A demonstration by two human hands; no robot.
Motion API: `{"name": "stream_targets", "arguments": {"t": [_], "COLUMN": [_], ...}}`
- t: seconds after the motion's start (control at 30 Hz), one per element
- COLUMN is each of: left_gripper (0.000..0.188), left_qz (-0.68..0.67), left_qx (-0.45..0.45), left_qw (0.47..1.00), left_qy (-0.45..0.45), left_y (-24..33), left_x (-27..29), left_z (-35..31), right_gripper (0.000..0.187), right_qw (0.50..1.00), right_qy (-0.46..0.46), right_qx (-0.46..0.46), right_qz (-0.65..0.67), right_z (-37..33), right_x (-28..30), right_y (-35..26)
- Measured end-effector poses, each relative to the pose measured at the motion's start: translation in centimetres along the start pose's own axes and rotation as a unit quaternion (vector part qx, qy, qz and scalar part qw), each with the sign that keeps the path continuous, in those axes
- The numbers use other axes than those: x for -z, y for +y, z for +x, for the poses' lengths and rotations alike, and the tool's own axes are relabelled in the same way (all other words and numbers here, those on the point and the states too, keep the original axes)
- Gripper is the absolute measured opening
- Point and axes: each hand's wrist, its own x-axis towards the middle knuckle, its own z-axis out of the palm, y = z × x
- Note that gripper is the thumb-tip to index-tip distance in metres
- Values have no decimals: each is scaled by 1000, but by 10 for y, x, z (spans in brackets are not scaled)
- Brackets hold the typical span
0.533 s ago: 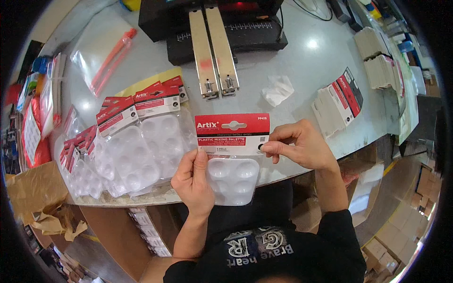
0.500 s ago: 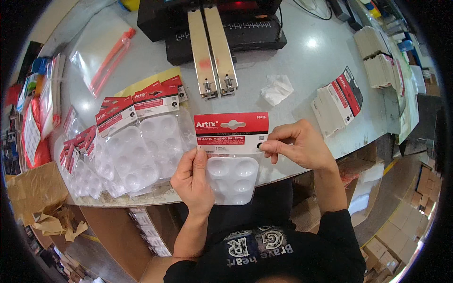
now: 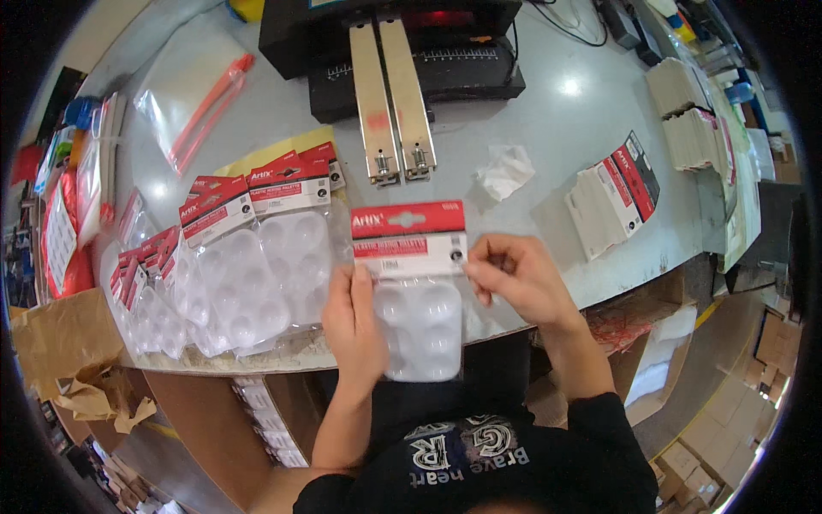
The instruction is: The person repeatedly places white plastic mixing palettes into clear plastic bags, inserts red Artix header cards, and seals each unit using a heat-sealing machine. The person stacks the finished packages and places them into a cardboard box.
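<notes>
In front of me is a packaged plastic mixing palette (image 3: pixel 421 330), a white tray with round wells in a clear bag. A red and white header card (image 3: pixel 409 244) with a hang hole tops it. My left hand (image 3: pixel 353 325) grips the pack at its left edge, thumb on the card's lower corner. My right hand (image 3: pixel 518 276) is closed in a pinch at the card's right edge, slightly blurred. To the left lie several packed palettes (image 3: pixel 248 291) with the same kind of card, overlapping on the table.
A black machine (image 3: pixel 385 60) with two metal bars stands at the back. Crumpled white paper (image 3: pixel 505 171) lies right of it. Header cards (image 3: pixel 612 197) are stacked at right, with more card stacks (image 3: pixel 685 111) beyond. Clear bags (image 3: pixel 193 94) lie far left; cardboard boxes (image 3: pixel 205 428) stand below the table edge.
The pack has shifted slightly left and turned a little in my hands. My right hand has moved slightly down, still at the card's right edge. The view has shifted slightly.
</notes>
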Motion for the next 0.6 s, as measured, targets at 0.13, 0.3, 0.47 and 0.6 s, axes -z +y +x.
{"name": "stream_targets", "arguments": {"t": [0.13,0.3,0.47,0.6], "left_gripper": [26,27,29,29], "left_qz": [38,-6,-12,100], "left_qx": [-29,-50,-40,-78], "left_qw": [998,998,999,991], "left_qy": [32,39,25,53], "left_y": [0,-6,-16,-10], "left_x": [-12,-26,-27,-23], "left_z": [38,67,70,53], "right_gripper": [14,11,13,15], "right_qw": [990,977,980,984], "right_qy": [98,139,123,144], "right_qx": [49,84,107,102], "right_qz": [86,136,117,41], "right_z": [43,72,73,64], "right_x": [-13,-12,-8,-6], "right_y": [7,12,18,18]}}
